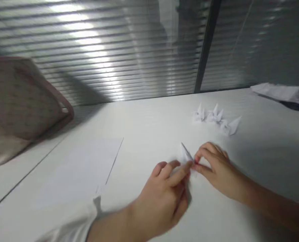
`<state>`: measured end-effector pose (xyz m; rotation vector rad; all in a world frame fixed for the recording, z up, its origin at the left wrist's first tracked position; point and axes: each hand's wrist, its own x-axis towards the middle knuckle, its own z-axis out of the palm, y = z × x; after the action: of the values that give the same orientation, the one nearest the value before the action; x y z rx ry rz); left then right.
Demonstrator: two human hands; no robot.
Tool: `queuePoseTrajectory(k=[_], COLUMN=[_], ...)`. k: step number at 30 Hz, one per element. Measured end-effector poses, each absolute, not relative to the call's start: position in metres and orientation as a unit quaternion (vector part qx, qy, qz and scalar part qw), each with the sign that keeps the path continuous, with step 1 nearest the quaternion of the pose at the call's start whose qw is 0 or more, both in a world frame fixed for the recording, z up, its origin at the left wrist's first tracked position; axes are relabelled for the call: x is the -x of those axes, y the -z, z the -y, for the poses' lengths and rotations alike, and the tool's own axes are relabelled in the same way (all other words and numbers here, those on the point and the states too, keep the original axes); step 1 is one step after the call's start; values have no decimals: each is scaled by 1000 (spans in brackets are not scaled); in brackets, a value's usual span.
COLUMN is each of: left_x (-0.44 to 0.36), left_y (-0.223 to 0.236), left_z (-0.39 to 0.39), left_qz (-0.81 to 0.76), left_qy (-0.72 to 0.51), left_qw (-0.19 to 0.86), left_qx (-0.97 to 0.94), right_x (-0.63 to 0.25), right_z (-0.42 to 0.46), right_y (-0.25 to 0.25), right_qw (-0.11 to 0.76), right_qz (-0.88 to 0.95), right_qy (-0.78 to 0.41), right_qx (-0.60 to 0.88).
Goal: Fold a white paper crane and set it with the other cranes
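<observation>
Centrally, a small folded paper piece (pixel 186 154) is held just above the table, with its pointed tip angled up and away; its exact shape is blurred and partly hidden. Its lower end is pinched between the fingertips (pixel 197 160) of the right hand (pixel 218 169), which is curled closed from the right side. The left hand (pixel 161 198) is blurred and is held at the lower left, with its index finger (pixel 182 173) reaching the paper's near end. Its other fingers are half curled, and whether the paper is gripped by this hand cannot be told.

Beyond the hands, three folded paper cranes (pixel 216 117) are set close together in a loose row on the white table (pixel 144 117). A flat white sheet (pixel 76 171) lies to the left of the hands, and a white sleeve (pixel 71 228) is seen on the left forearm. More papers (pixel 275 91) lie at the far right, just beside a dark object (pixel 293 106). A brown cushion (pixel 20 104) is propped at the left, and slatted blinds (pixel 88 50) are hung behind the table.
</observation>
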<state>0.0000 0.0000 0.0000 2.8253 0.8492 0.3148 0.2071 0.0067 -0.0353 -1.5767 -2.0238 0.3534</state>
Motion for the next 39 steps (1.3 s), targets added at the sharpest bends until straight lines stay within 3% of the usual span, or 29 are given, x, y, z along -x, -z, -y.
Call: queuePoseTrajectory(k=[14,19,23,27,34,39], left_x=[-3,-12,-25,-29,-26,-23], left_y=[1,4,6,4,7,11], left_z=[-5,1,2,1,5,6], left_qz=[-312,-378,-448,-443,-381,-338], left_qy=[-151,-317,-407,-356,-355,-372], left_qw=[167,361,550,579,568,537], left_qx=[-923,-791,-576,-584,-637,-678], right_x=[-205,-204,-204,-203,-205,-208], right_z=[-3,-7,-4,3,9,13], right_y=[36,30,27,22,16,15], right_qw=[386,401,444,454,475,462], right_qz=[711,666,651,682,788,827], right_qy=[-188,-324,-348,-301,-100,-84], right_qx=[557,539,508,488,378,309])
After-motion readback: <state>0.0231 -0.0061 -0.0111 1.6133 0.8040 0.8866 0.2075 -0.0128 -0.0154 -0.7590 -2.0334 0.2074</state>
